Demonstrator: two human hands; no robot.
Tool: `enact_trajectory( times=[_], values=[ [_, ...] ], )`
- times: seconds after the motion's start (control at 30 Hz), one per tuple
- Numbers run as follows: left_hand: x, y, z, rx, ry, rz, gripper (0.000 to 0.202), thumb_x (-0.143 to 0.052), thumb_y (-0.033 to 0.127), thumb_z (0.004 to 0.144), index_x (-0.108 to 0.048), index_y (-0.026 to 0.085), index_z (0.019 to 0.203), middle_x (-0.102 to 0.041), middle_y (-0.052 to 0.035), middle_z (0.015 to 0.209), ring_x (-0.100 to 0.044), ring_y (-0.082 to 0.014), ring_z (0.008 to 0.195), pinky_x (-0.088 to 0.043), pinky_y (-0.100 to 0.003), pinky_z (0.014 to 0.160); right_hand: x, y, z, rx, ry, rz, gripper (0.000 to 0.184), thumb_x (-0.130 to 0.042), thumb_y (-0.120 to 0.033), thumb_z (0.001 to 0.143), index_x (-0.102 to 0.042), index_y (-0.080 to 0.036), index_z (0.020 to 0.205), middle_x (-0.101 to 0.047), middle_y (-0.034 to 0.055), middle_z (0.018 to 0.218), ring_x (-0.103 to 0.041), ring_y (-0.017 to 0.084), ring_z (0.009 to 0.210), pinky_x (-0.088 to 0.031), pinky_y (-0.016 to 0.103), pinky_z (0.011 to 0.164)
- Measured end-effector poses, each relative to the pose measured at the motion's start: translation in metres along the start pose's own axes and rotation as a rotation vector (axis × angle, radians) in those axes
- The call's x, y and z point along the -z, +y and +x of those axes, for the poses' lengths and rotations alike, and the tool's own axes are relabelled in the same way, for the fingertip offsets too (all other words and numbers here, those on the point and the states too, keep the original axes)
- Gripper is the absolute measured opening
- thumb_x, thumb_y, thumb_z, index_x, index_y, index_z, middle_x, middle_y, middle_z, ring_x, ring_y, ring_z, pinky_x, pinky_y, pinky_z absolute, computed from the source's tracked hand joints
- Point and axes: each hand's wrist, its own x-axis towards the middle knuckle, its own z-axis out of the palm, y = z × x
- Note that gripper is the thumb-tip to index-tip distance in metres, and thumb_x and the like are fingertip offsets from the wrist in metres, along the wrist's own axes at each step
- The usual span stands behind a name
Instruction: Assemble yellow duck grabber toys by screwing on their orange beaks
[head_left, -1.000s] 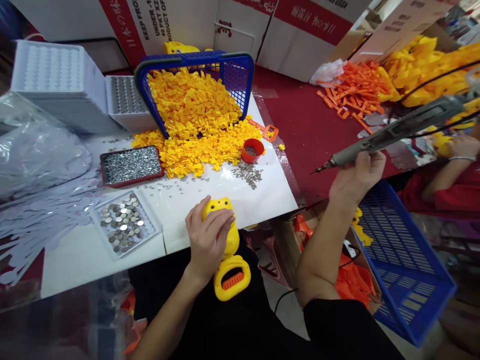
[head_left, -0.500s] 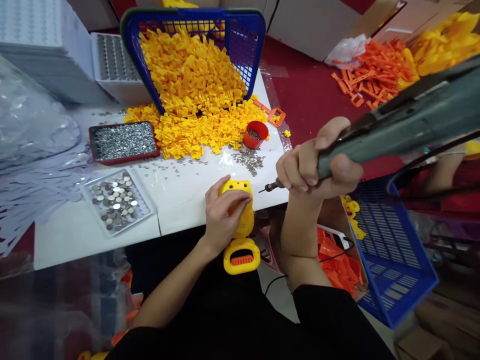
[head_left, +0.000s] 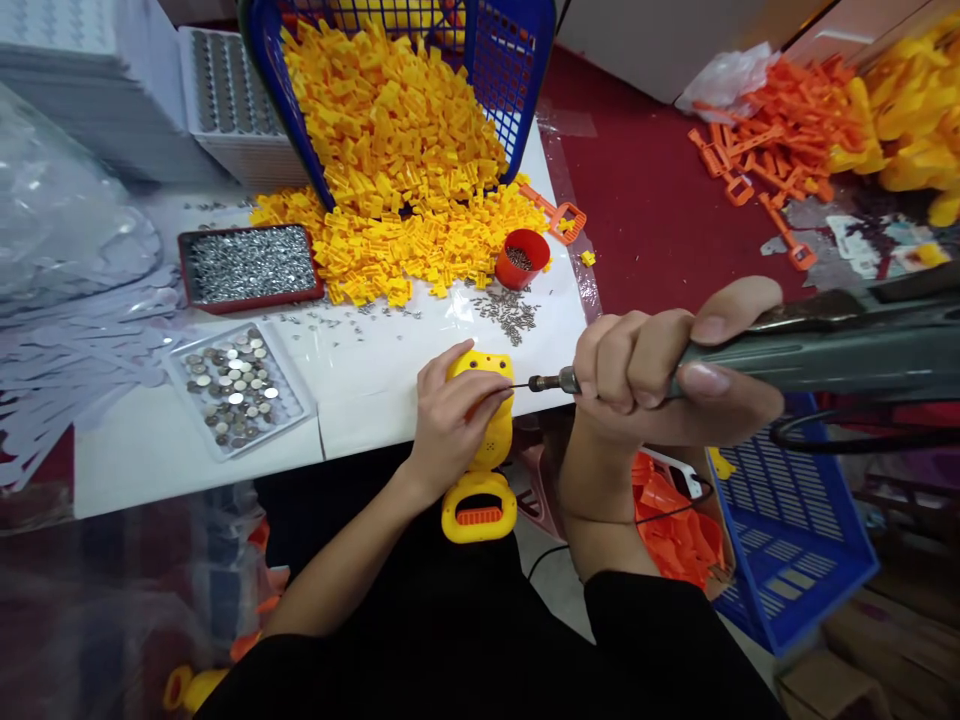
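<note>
My left hand [head_left: 454, 415] is closed around a yellow plastic toy [head_left: 495, 440] at the table's front edge. The toy's looped handle, with an orange grip strip, hangs toward my lap. My right hand [head_left: 660, 370] grips a grey-green electric screwdriver [head_left: 825, 355], held nearly level. Its thin bit points left, and the tip meets or lies right beside my left fingertips at the toy. Whether a screw sits there is hidden by the fingers. Beyond the toy, small screws [head_left: 510, 315] lie loose near a red cup [head_left: 523, 258] that holds more of them.
A tipped blue basket [head_left: 534, 90] spills small yellow parts [head_left: 405, 240] over the white table [head_left: 375, 400]. Left stand a tray of metal pieces [head_left: 251, 265] and a tray of button cells [head_left: 236, 385]. Orange parts [head_left: 795, 125] lie right, above another blue basket [head_left: 795, 540].
My right hand has swung the electric screwdriver down to nearly level and brought its bit left to the toy. The left hand keeps its hold on the toy. The view has shifted slightly.
</note>
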Motion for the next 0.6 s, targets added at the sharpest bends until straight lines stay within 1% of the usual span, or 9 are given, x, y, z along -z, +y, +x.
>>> enact_trajectory(
  times=[0.07,0.1,0.17,0.27,0.4,0.5,0.6],
  values=[
    [-0.0004,0.0007,0.0002,-0.004,0.001,0.012,0.007,-0.065,0.022,0.095,-0.071,0.024,0.095,-0.079,-0.0008,0.092,-0.061,-0.0256,0.127,-0.045,-0.047,0.106,-0.0005,-0.0002,0.0014,0.018,-0.046,0.064,0.026,-0.062,-0.037,0.089,-0.039,-0.029,0.082,-0.034,-0.0130,0.043,-0.037,0.009,0.028,-0.041,0.026,0.039],
    [-0.0006,0.0009,0.0003,-0.004,0.000,0.016,0.007,-0.064,0.023,0.096,-0.071,0.024,0.095,-0.079,-0.0009,0.091,-0.061,-0.0257,0.126,-0.045,-0.047,0.106,-0.0009,-0.0002,0.0020,0.017,-0.054,0.065,0.024,-0.062,-0.037,0.089,-0.040,-0.029,0.083,-0.034,-0.0130,0.043,-0.037,0.009,0.028,-0.041,0.026,0.039],
    [-0.0009,0.0010,0.0001,0.002,-0.009,0.023,0.010,-0.062,0.025,0.097,-0.072,0.024,0.095,-0.079,-0.0013,0.091,-0.062,-0.0258,0.127,-0.045,-0.047,0.107,-0.0009,-0.0002,0.0022,0.003,-0.028,0.015,0.027,-0.063,-0.042,0.089,-0.040,-0.030,0.084,-0.033,-0.0133,0.042,-0.035,0.010,0.027,-0.040,0.027,0.039],
    [-0.0011,0.0009,-0.0007,0.018,-0.019,0.024,0.012,-0.061,0.026,0.098,-0.073,0.024,0.096,-0.079,-0.0015,0.092,-0.061,-0.0255,0.128,-0.044,-0.048,0.108,0.0021,-0.0005,0.0002,-0.046,0.009,-0.066,0.039,-0.068,-0.051,0.084,-0.036,-0.029,0.081,-0.031,-0.0140,0.039,-0.034,0.011,0.027,-0.040,0.028,0.039],
    [-0.0014,0.0016,-0.0012,-0.002,-0.017,0.027,0.012,-0.061,0.027,0.098,-0.073,0.024,0.097,-0.080,-0.0012,0.093,-0.060,-0.0253,0.128,-0.042,-0.046,0.107,0.0075,-0.0009,-0.0040,-0.107,0.022,-0.120,0.047,-0.068,-0.057,0.079,-0.031,-0.028,0.077,-0.027,-0.0140,0.037,-0.034,0.012,0.027,-0.039,0.030,0.038],
    [-0.0018,0.0025,-0.0008,-0.026,-0.009,0.038,0.013,-0.060,0.027,0.099,-0.072,0.024,0.097,-0.080,-0.0008,0.093,-0.060,-0.0255,0.127,-0.041,-0.044,0.105,0.0082,-0.0012,-0.0048,-0.091,0.012,-0.148,0.046,-0.066,-0.058,0.081,-0.033,-0.028,0.076,-0.025,-0.0134,0.038,-0.033,0.011,0.028,-0.038,0.030,0.038],
    [-0.0021,0.0027,-0.0001,-0.032,-0.016,0.053,0.013,-0.059,0.027,0.099,-0.071,0.024,0.097,-0.079,-0.0001,0.094,-0.059,-0.0256,0.128,-0.039,-0.043,0.104,0.0057,-0.0021,-0.0027,-0.045,-0.014,-0.148,0.039,-0.064,-0.056,0.085,-0.038,-0.028,0.078,-0.022,-0.0127,0.040,-0.033,0.011,0.028,-0.037,0.029,0.039]
  ],
)
